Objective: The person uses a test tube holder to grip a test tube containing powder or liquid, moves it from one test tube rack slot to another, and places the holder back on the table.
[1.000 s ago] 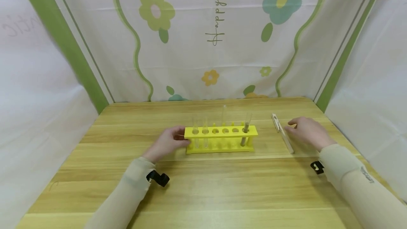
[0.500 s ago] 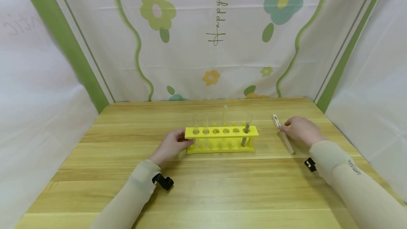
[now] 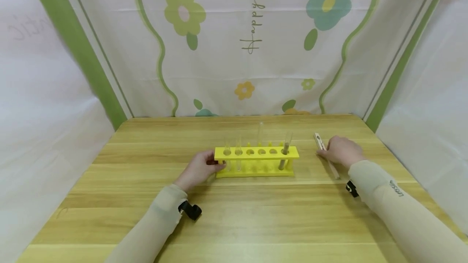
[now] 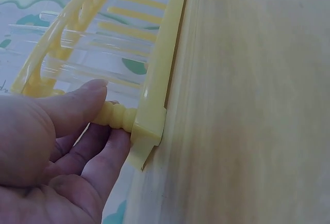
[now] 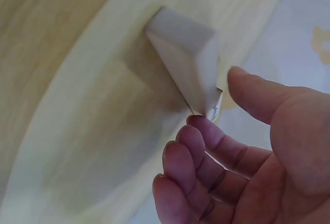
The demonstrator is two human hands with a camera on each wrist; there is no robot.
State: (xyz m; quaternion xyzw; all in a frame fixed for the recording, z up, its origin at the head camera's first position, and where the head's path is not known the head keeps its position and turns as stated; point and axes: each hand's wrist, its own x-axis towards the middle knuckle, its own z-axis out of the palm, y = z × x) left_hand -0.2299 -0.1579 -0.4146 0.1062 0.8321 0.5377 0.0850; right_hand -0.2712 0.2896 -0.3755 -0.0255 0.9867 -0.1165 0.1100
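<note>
As the head view shows, a wooden test-tube holder (image 3: 333, 169) lies at three o'clock from the yellow test-tube rack (image 3: 256, 156). Left wrist view: the left hand (image 4: 67, 146) pinches the rack's end post (image 4: 117, 115). Right wrist view: the right hand (image 5: 242, 152), thumb parted from fingers, touches the holder.

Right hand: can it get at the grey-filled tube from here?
Probably yes: the grey-filled tube stands at the right end of the rack, nearest the right hand, its top sticking up. Only the wooden clamp lies between; the left hand is at the opposite end.
</note>
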